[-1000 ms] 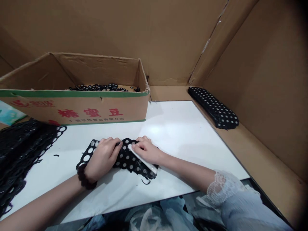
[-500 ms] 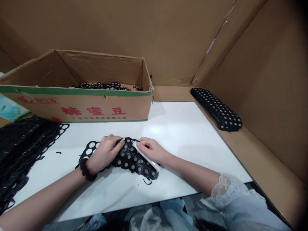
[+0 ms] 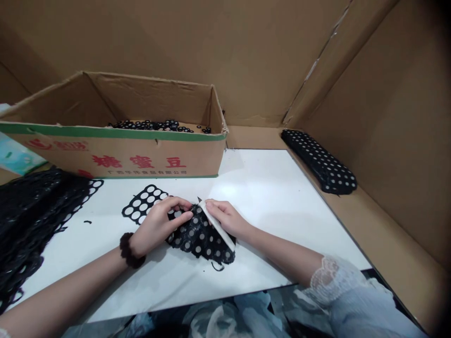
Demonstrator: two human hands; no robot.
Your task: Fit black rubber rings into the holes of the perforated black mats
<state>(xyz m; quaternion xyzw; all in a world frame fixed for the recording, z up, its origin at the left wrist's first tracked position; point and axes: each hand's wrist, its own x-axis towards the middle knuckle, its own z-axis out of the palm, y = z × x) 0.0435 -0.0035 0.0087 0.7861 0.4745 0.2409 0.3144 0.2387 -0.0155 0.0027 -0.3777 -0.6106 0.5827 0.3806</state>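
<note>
A thick black rubbery piece with grey dots [image 3: 202, 237] lies on the white tabletop in front of me. My left hand [image 3: 165, 218] rests on its left part, thumb and index finger closed at its upper edge. From behind that hand a flat black sheet with round holes [image 3: 143, 204] spreads to the left. My right hand [image 3: 227, 218] is closed round a white-handled tool [image 3: 220, 228]. Its dark pointed tip sticks out above the fingers, and the handle slants along the right side of the dotted piece. A thin black scrap [image 3: 217, 267] lies just below.
A cardboard box [image 3: 141, 152] with small black rings [image 3: 151, 126] inside stands at the back left. A heap of black holed sheets [image 3: 31, 220] covers the left side. Another dotted black block [image 3: 320, 162] lies along the right cardboard wall [image 3: 394, 141].
My left hand has shifted slightly right, and its fingers have lifted and reshaped. The holed sheet beside it now lies flatter and shows more. The tool's dark tip has come into sight.
</note>
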